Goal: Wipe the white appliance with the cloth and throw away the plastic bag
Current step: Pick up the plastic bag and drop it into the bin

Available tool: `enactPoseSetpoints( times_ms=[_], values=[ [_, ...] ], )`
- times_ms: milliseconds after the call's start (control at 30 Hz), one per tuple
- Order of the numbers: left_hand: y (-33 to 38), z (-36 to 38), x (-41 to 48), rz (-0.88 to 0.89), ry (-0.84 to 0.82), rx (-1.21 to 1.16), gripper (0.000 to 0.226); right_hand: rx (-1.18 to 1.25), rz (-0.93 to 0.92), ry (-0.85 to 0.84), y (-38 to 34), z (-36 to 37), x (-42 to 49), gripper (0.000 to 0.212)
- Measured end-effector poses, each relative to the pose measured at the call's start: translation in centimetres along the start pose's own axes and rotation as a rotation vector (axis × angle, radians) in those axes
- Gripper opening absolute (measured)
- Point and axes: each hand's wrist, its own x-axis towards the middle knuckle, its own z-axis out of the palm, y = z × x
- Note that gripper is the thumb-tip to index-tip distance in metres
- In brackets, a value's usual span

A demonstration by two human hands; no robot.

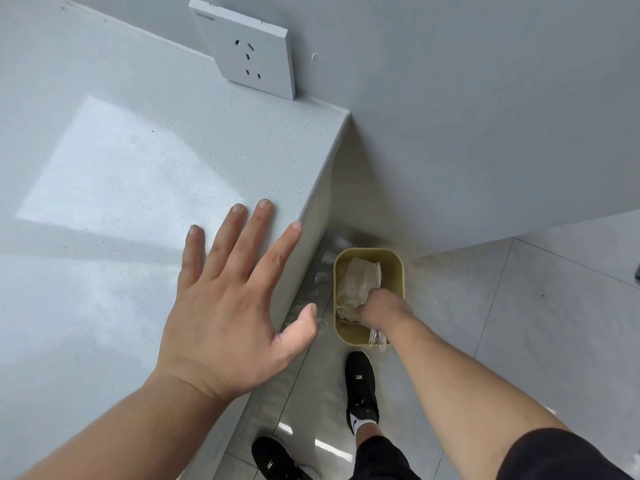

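While left hand (225, 299) lies flat on grey speckled counter (104, 168), right hand (384, 306) grips crumpled clear plastic bag (360, 282) inside yellow plastic bin (369, 251): disposal nearly done, wiping unverifiable.

Countertop (121, 168): speckled stone-like slab, smooth, soft sheen. Floor tiles (519, 323) at 4 o'clock: glossy, reflective. Bin (401, 268) at 5 o'clock: matt plastic; plastic bag (362, 278) inside: thin, clear, crinkled.

A pale grey speckled desk (121, 168), an olive-yellow bin (369, 251), a clear plastic bag (378, 337), black shoes (360, 379) and light grey floor tiles (519, 323) are seen.
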Motion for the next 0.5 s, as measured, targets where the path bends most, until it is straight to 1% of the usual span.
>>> enactPoseSetpoints(
  times_ms=[133,500],
  values=[
    [0.1,-0.1,-0.1,-0.005,-0.006,-0.008,0.089,-0.039,-0.005,-0.017,0.0,0.8,0.7,0.031],
    [0.0,0.1,-0.1,-0.003,0.017,-0.021,0.089,-0.076,-0.031,-0.065,0.0,2.4,3.1,0.04]
  ],
)
